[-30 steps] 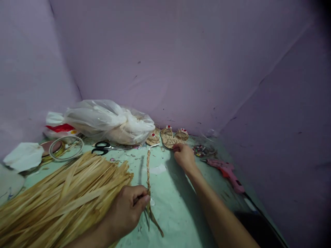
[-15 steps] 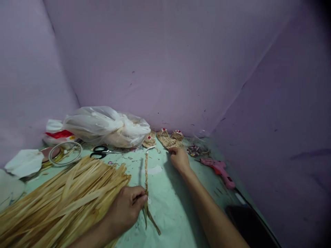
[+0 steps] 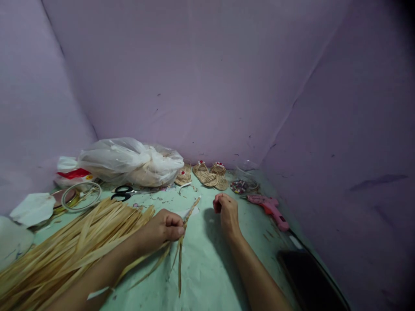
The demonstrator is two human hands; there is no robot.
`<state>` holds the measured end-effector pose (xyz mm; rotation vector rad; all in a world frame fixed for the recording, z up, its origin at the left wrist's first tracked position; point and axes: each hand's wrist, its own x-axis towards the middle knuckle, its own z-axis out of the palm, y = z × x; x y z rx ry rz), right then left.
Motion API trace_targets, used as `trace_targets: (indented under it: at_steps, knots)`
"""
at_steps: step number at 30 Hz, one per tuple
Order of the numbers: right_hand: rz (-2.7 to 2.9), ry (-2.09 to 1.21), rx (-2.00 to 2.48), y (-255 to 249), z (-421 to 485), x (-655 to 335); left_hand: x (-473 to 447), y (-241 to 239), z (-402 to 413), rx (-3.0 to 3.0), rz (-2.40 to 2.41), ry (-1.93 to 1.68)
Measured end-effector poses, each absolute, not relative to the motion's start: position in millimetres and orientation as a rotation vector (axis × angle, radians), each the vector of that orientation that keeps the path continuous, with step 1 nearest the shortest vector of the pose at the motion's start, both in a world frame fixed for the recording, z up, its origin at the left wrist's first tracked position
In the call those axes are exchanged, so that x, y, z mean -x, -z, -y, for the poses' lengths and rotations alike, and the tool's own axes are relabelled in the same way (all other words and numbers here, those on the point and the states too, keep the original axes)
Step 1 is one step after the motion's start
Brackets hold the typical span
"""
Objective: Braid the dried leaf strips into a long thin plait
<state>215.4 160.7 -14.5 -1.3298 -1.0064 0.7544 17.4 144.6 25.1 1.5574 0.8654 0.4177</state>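
My left hand [image 3: 168, 225] is closed in a pinch round a narrow braid [image 3: 191, 211] of dry, straw-coloured plant strips. The braid's short end points up and away to the right, and its loose unbraided tails [image 3: 180, 272] hang below my fingers. To the right of the braid, my right hand [image 3: 227, 211] is held above the table with its fingers curled in, apart from the braid. Whether anything is inside those fingers is hidden. A thick bundle of flat dry strips [image 3: 87, 242] lies beside and under my left forearm.
Small woven slippers with red beads [image 3: 202, 173] stand by the wall. Nearby are a tied plastic bag [image 3: 129, 162], black-handled scissors [image 3: 123, 192], a tape roll [image 3: 81, 196], beads [image 3: 239, 186], a pink glue gun [image 3: 270, 211] and a dark flat object [image 3: 308, 276] at right.
The braid has gone from standing straight to tilting right, with less of it showing above my left hand. My right hand has drawn back from the slippers. The view has shifted slightly.
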Motion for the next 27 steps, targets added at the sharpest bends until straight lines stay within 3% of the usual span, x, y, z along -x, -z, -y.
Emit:
trace_targets:
  at_steps: [13,19,27]
  knots:
    - [0.924,-0.721,1.459,29.5,-166.1,-224.4,-27.9,13.7,-157.7,-1.269,-0.893,-0.571]
    - [1.144,-1.051,1.306,14.5,-152.9,-195.6,-29.7,-0.3,-155.2,-1.393,-1.18,-0.915]
    - [1.219,-1.197,1.277,15.7,-146.0,-177.4,-27.8,-5.6,-147.8,-1.347,-1.105,-0.895]
